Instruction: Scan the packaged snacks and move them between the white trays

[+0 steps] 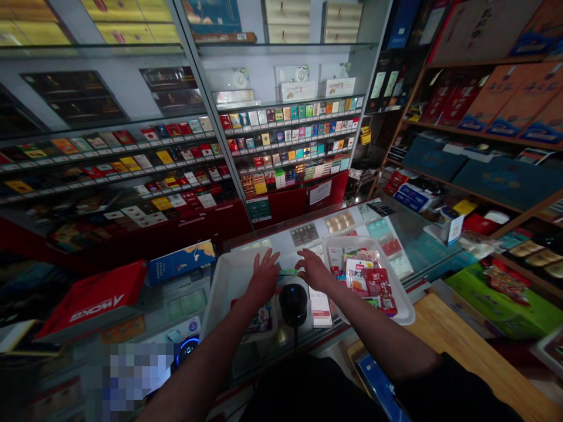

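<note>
Between my two hands, just beyond a black scanner point(293, 303) on a stand, is a small, flat green packet point(288, 272) seen nearly edge-on. My left hand point(265, 276) grips its left end, over the inner side of a white tray point(212, 293) that has a few dark and red snack packets point(263, 319) at its near end. At the packet's right end, my right hand point(313, 271) pinches it with bent fingers. Beside that wrist stands another white tray point(407, 310) with several red, white and green snack packets point(363, 276). The packet's print is too small to read.
The trays stand on a glass counter point(259, 234). A white card point(321, 308) lies right of the scanner. On the left are a red box point(99, 296) and a blue box point(181, 262). A calculator point(380, 207) lies at the far right; shelves of cigarette packs point(290, 114) rise behind.
</note>
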Available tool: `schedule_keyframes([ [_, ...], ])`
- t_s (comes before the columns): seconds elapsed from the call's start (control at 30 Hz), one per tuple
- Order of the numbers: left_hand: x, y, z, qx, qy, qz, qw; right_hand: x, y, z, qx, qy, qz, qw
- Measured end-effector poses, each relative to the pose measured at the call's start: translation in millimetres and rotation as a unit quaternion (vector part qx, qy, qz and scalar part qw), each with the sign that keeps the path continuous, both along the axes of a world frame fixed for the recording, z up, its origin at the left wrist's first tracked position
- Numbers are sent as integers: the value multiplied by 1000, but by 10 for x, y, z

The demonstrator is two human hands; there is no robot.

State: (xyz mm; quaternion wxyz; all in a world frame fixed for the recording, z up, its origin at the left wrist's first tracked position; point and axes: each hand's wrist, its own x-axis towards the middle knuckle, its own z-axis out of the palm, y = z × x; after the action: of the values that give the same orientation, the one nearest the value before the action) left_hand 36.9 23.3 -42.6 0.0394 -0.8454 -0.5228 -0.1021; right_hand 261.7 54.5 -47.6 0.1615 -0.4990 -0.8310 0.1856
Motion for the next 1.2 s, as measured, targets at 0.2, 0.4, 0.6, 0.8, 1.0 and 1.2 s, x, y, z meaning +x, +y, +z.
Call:
schedule_keyframes([
  [0.2, 31, 8, 15, -19, 5, 5, 1000, 18, -7, -13, -5, 1, 0, 1000],
  [0.4, 54, 26, -66, -18, 12, 22, 1000, 17, -6, -36, -2, 26, 0, 1000],
  [0.6, 63, 3, -23, -41, 9, 28, 999, 7, 17, -158, 8, 39, 3, 999],
  [0.8, 90, 20, 61, -50, 14, 34, 998, 39, 32, -162, 27, 50, 7, 998],
  [1.0, 200, 42, 54, -20, 23, 27, 999, 150, 33, -151, 28, 52, -7, 998],
  [1.2, 470, 63, 123, -9, 9, 12, 1000, 415, 37, -104, 57, 49, -15, 997],
])
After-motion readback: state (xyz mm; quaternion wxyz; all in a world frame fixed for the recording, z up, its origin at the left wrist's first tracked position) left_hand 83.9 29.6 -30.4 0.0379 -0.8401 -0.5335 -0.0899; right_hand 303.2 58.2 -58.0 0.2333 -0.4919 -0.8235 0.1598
